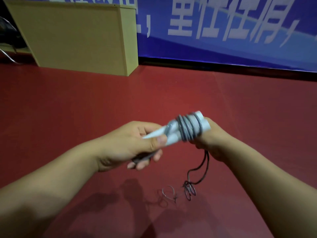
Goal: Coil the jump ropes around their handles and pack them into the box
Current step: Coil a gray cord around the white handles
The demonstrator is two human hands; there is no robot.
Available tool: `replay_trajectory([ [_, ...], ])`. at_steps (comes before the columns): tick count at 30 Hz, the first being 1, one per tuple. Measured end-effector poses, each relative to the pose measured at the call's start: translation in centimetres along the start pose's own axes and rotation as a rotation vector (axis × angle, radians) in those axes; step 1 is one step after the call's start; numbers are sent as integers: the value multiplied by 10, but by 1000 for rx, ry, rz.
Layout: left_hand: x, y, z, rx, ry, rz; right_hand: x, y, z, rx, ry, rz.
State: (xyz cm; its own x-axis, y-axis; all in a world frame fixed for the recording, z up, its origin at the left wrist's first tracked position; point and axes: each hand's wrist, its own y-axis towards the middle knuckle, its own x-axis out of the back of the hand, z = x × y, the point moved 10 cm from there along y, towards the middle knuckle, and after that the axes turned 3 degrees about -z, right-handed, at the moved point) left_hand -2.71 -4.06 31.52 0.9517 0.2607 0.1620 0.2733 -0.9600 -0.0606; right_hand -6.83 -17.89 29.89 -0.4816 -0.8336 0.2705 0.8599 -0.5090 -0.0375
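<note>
Midair, both hands' grips bracket the rope-wound handles (181, 129).

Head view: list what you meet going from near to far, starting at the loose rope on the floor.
Loose rope on the red floor → white handles wrapped in grey rope → beige panel → blue banner.

At centre frame we see the left hand (135, 143) pinching the tapered ends of two white handles (173, 133), while the right hand (211, 140) grips the other end. Grey rope (187, 129) wraps them; its loose tail hangs toward the red floor (85, 100). A beige box (77, 36) stands upper left.
</note>
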Motion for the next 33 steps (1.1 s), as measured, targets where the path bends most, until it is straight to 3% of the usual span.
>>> replay_trajectory([
  [3,29,2,6,11,-183,-216,-9,-1,-7,-63,-98,-23],
  [7,59,3,20,54,-277,-456,-37,-8,-3,-58,-149,123],
  [13,92,-4,40,118,-263,-710,-57,-12,2,-77,-82,209],
  [25,122,-14,66,220,-98,-882,-43,-14,-4,-136,-164,207],
  [33,122,-6,80,283,22,-856,-57,-23,-1,-146,-244,304],
])
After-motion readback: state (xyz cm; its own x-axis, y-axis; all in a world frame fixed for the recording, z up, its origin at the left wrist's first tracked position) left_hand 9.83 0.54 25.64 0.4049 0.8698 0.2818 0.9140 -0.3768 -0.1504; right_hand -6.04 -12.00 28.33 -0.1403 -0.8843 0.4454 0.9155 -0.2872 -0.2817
